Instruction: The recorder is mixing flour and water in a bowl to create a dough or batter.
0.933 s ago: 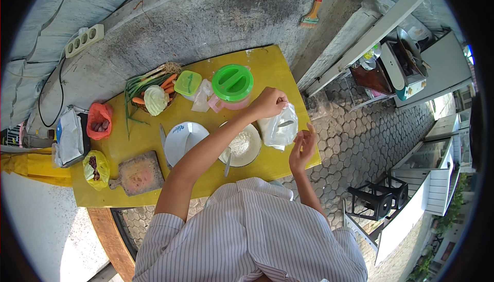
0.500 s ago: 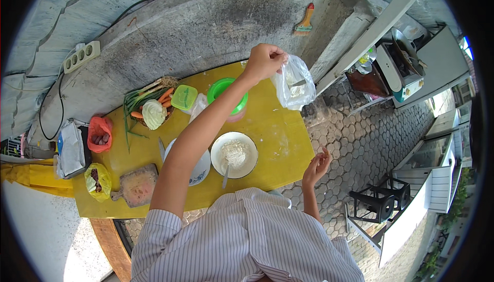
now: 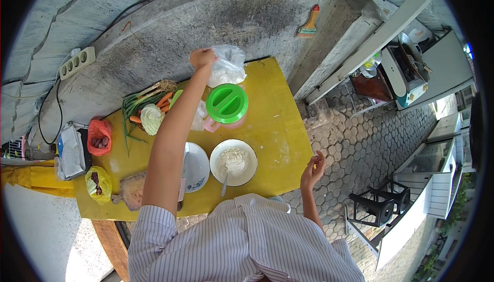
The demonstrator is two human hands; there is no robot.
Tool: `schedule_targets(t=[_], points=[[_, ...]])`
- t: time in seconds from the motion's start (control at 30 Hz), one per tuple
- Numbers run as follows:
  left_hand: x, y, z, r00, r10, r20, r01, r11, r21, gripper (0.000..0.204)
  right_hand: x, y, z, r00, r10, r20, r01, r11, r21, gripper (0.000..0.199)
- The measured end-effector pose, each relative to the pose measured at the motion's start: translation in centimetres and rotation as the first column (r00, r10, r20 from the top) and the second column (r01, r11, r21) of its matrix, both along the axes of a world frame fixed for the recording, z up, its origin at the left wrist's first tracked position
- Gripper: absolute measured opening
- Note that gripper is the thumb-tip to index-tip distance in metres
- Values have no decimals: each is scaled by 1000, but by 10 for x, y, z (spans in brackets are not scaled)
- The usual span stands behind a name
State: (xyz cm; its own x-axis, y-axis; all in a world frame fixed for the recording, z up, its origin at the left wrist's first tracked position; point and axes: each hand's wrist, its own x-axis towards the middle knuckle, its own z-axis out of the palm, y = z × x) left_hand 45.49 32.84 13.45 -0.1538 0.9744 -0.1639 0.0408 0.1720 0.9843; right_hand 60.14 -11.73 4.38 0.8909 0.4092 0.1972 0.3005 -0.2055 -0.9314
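At the far side of the table, my left hand (image 3: 203, 58) is closed on the top of a clear plastic bag (image 3: 229, 68) with white powder in it. The bag hangs just behind a pink pitcher with a green lid (image 3: 227, 103). My right hand (image 3: 313, 171) is off the table's right edge, fingers loosely curled and apart, with nothing in it. In front of me stands a white bowl (image 3: 251, 171) of flour (image 3: 234, 160), a spoon (image 3: 225, 183) leaning on its near rim. A second white bowl (image 3: 197, 171) sits left of it, partly behind my forearm.
Along the left of the yellow table (image 3: 280, 128) are a cabbage (image 3: 152, 119), carrots, green onions, a red bag (image 3: 100, 136), a yellow bag (image 3: 98, 184) and a cutting board (image 3: 133, 192). Behind rises a concrete wall (image 3: 206, 20). Black stools (image 3: 381, 207) stand at right.
My left hand has carried the bag leftward from the table's far right corner to behind the pitcher. The green lid now shows fully. My right hand has barely moved.
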Motion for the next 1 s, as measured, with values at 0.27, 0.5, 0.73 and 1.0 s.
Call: schedule_targets(t=[0.27, 0.5, 0.73, 1.0], points=[[-80, -22, -25, 1000, 9, -1, -9, 990, 144, 23, -1, 30, -4, 951, 197, -238, -186, 980, 67, 11], [-160, -94, -12, 983, -3, -184, 19, 996, 89, 26, -24, 88, 24, 780, 530, 332, -494, 848, -191, 9], [-222, -126, -73, 853, 8, -522, 144, 957, 251, 27, -115, 170, 83, 553, 773, 311, -798, 598, -67, 35], [-233, -136, -117, 836, -178, -520, 318, 929, 192, 63, -208, 332, 76, 183, 949, 256, -455, 312, -834, 85]])
